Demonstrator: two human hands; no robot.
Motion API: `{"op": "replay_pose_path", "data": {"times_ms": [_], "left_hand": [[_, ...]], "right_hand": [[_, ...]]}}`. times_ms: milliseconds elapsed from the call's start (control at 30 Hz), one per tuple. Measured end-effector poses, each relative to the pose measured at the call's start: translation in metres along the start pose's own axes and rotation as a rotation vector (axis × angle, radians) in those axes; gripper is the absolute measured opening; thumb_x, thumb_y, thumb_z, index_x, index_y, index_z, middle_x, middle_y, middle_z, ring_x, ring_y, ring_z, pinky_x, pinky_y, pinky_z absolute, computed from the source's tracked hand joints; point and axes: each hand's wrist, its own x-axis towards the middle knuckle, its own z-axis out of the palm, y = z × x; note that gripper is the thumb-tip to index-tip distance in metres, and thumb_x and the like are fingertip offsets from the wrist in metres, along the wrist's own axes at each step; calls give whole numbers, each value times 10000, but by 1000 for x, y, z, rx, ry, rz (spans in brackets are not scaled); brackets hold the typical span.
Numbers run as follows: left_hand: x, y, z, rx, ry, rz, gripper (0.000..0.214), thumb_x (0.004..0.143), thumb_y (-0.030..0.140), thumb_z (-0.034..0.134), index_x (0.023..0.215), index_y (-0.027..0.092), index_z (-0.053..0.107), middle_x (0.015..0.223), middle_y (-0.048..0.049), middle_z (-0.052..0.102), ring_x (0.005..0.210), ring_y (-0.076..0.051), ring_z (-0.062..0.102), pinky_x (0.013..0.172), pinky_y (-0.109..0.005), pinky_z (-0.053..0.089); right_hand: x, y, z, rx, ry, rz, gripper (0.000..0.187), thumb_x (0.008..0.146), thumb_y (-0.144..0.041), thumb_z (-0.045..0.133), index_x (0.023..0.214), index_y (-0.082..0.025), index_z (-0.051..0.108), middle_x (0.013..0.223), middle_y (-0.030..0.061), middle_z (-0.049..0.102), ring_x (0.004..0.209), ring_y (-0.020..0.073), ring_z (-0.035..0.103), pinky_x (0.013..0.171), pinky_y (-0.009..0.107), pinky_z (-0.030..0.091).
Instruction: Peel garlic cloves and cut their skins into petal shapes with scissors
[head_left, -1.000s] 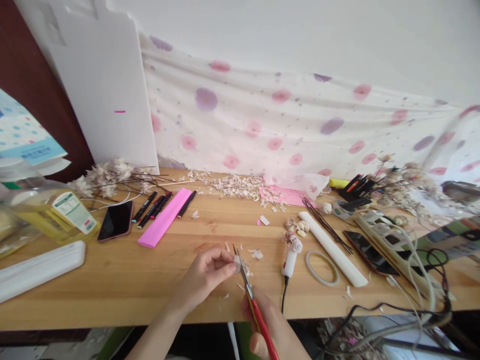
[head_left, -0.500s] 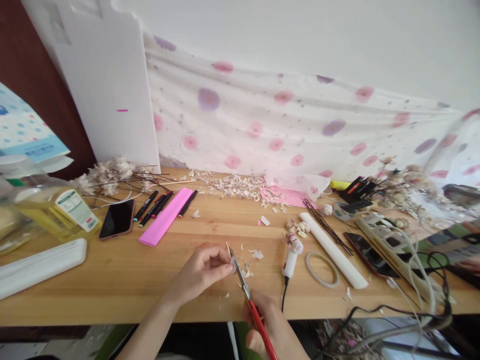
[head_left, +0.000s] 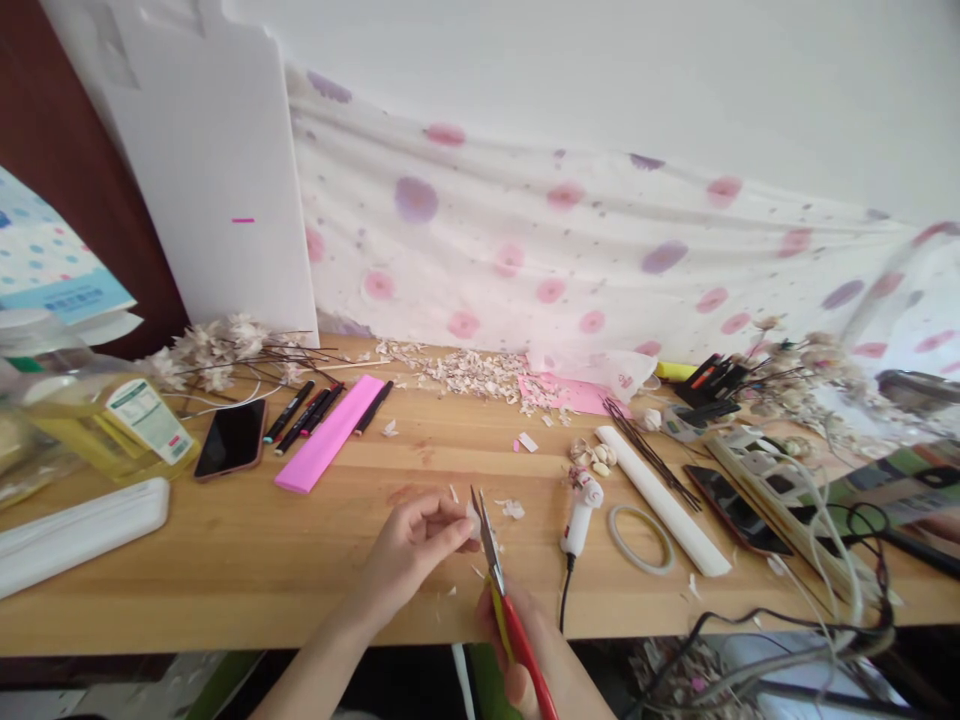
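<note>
My left hand [head_left: 412, 545] is closed in a pinch on a small whitish piece [head_left: 472, 521] held just above the wooden table [head_left: 225, 560]. My right hand [head_left: 532, 645], at the table's near edge, grips red-handled scissors [head_left: 504, 600]. Their blades point up and away, with the tips at the whitish piece. Small pale scraps [head_left: 513, 508] lie on the wood around both hands.
A white glue gun [head_left: 581, 510] with a black cord, a tape ring [head_left: 637, 535] and a white roll [head_left: 664, 500] lie right of my hands. Left are a pink paper strip [head_left: 330, 432], markers [head_left: 300, 412], a phone [head_left: 231, 438], a bottle [head_left: 97, 415]. A power strip [head_left: 780, 490] and cables sit far right.
The scissors' blades shifted slightly at the pinched piece, tipping a little more upright. Both hands stay in nearly the same place.
</note>
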Motion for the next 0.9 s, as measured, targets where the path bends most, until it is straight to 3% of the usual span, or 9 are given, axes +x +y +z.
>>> {"op": "replay_pose_path", "data": {"times_ms": [200,400,467,567,700,767,900], "left_hand": [[-2,-11,13,-71,63,7,311,688,442,836,732,160,714,776,-59,749,736,-187,694,712,-290,580],[-2,-10,12,-44,73,-1,291,689,435,831,714,169,715,767,-58,754,716,-185,688,700,-288,569],[-1,-10,10,-39,64,1,279,694,425,826,718,167,723,767,-60,753,718,-186,687,699,-287,565],[0,-10,7,-30,45,5,274,707,423,813,736,162,735,768,-65,751,733,-190,685,709,-287,563],[1,-9,5,-52,44,-3,265,693,409,831,704,164,731,740,-46,742,729,-176,677,724,-275,559],[1,-10,5,-94,47,-37,257,674,395,851,692,165,738,723,-37,745,726,-168,682,746,-272,553],[4,-16,6,-209,20,-152,261,649,384,875,739,158,778,778,-51,776,791,-178,706,797,-268,541]], "right_hand": [[2,7,0,-51,14,-17,903,678,-959,357,1087,-185,573,933,125,626,828,313,592,814,420,503],[4,5,1,-68,21,7,976,648,-983,324,1137,-179,585,921,122,638,817,320,590,820,438,508],[6,6,2,-87,36,8,978,641,-990,307,1082,-167,597,877,102,617,786,295,567,805,426,512],[10,7,4,-91,63,15,916,599,-1013,302,851,-177,580,748,38,549,690,224,496,719,358,508],[15,6,6,-24,52,39,856,551,-1034,308,672,-201,461,638,-25,423,591,146,360,554,273,392],[14,7,7,51,45,64,820,605,-1012,338,681,-204,454,640,-23,424,585,142,363,538,269,375],[5,16,6,159,83,104,754,759,-912,364,879,-196,565,784,41,537,645,192,480,587,325,465]]}}
